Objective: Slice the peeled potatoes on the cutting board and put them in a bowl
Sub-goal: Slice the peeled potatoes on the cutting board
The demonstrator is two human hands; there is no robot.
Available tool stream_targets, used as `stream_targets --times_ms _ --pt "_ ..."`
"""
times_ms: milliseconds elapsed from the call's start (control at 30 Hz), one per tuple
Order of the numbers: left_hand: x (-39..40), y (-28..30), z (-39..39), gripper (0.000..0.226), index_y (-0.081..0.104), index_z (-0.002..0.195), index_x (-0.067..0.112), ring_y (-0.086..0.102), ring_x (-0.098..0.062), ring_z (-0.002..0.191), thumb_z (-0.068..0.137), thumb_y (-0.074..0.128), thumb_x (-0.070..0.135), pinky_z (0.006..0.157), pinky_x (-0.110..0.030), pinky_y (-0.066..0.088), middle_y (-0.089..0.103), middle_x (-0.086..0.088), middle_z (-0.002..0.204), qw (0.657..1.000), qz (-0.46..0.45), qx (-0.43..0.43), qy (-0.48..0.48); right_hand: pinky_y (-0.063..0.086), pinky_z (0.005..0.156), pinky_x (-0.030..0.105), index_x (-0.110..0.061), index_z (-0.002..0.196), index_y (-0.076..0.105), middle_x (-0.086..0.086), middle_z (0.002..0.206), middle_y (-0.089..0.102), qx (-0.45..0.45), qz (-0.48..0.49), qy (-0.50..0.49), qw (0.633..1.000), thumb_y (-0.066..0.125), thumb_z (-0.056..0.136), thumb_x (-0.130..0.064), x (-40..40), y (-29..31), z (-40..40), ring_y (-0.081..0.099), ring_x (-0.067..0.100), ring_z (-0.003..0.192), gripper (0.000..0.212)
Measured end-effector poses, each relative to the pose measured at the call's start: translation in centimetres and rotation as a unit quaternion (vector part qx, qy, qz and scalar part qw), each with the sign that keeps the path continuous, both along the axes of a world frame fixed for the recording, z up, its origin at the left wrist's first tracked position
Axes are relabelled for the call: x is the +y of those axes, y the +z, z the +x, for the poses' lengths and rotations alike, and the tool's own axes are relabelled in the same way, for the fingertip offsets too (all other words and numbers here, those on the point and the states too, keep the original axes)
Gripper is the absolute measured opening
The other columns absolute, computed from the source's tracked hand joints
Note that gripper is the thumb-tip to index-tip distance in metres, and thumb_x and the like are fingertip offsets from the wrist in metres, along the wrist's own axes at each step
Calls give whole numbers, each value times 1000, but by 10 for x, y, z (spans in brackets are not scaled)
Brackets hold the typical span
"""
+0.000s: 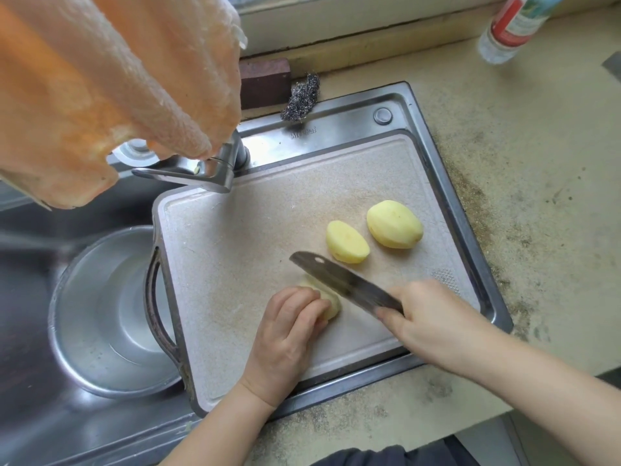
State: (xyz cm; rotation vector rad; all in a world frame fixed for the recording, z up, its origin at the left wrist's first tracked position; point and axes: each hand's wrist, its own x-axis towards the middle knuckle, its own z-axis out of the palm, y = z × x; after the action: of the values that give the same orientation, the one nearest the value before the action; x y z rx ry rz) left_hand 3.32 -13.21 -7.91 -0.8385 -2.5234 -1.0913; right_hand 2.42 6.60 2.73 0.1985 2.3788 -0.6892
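Peeled potatoes (394, 224) pale yellow, same for the half (347, 242) beside it. Cutting board (255, 237) off-white with beige speckle, dark brown handle (155, 297). Knife (346, 282) blade dull grey steel. Bowl (100, 317) silver metal, shiny. Sink (40, 381) grey stainless. Faucet (205, 169) chrome. Tabletop (544, 183) cream with dark greenish-brown speckling near the sink rim. Hanging cloth (100, 79) orange. Scourer (301, 97) dark grey, glittery. Block (264, 80) dark maroon. Bottle (514, 25) clear with red and teal label.

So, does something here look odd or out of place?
Mostly the cutting board: it lies askew across the sink's drainer, its handle end overhanging the bowl. An orange cloth hangs close before the camera.
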Motion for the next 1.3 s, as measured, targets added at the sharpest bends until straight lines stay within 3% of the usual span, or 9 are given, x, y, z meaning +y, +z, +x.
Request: stream_targets --times_ms 133,233,333,700,867,1000,1067,1200,1300 --pt "-1 -1 1 17 72 91 -3 54 -23 102 87 62 10 101 -24 39 53 -5 108 1000 -14 -3 9 35 53 33 -31 85 46 -1 64 55 99 80 88 988 39 90 -40 -3 27 30 53 21 66 12" --pt "-1 -3 2 17 71 96 -2 55 -24 104 87 62 10 100 -27 42 53 -6 112 1000 -15 -7 5 38 63 33 -32 107 44 -3 83 64 84 121 102 984 34 90 -41 -1 34 42 59 21 85 22" --pt "-2 -3 2 16 71 96 -3 55 -23 102 86 64 8 97 -27 43 54 -5 113 1000 -13 -16 6 43 69 33 -30 113 43 -4 89 65 68 128 94 985 33 91 -41 5 32 48 59 20 90 27" --pt "-1 -5 2 22 60 108 6 56 -23 105 86 65 8 100 -30 44 54 -5 114 1000 6 -14 -1 31 60 33 -26 103 45 -2 84 63 74 162 138 974 34 90 -34 -7 20 40 59 23 85 19" --pt "-1 -3 1 24 57 109 9 54 -21 105 86 65 10 105 -23 37 52 -2 112 1000 14 -8 -2 32 58 34 -25 98 51 0 78 62 88 144 131 977 38 89 -27 -12 7 30 58 28 80 16" --pt "-2 -5 3 21 60 107 9 54 -21 104 88 65 10 102 -25 41 52 -3 112 1000 12 -12 0 34 60 33 -25 95 55 3 81 63 86 112 109 984 43 85 -21 -16 -9 17 58 32 83 16" --pt "-2 -5 4 20 60 108 8 54 -21 102 88 64 10 101 -25 41 51 -3 110 1000 8 -11 1 34 60 32 -24 84 54 3 74 60 70 85 75 991 47 86 -25 -16 -16 7 59 33 84 7" --pt "-2 -5 3 21 56 108 8 52 -21 100 88 63 11 103 -24 39 50 -4 109 1000 2 -1 -2 38 48 29 -13 57 44 1 50 48 -55 -29 -77 995 58 88 -34 -4 -19 -16 52 25 52 39" --pt "-2 -4 3 18 57 104 8 53 -21 100 87 63 10 102 -23 39 50 -3 108 1000 10 -3 -2 33 46 29 -23 62 49 -5 49 43 2 -4 -27 1000 53 88 -37 -2 -3 -7 44 19 51 30"
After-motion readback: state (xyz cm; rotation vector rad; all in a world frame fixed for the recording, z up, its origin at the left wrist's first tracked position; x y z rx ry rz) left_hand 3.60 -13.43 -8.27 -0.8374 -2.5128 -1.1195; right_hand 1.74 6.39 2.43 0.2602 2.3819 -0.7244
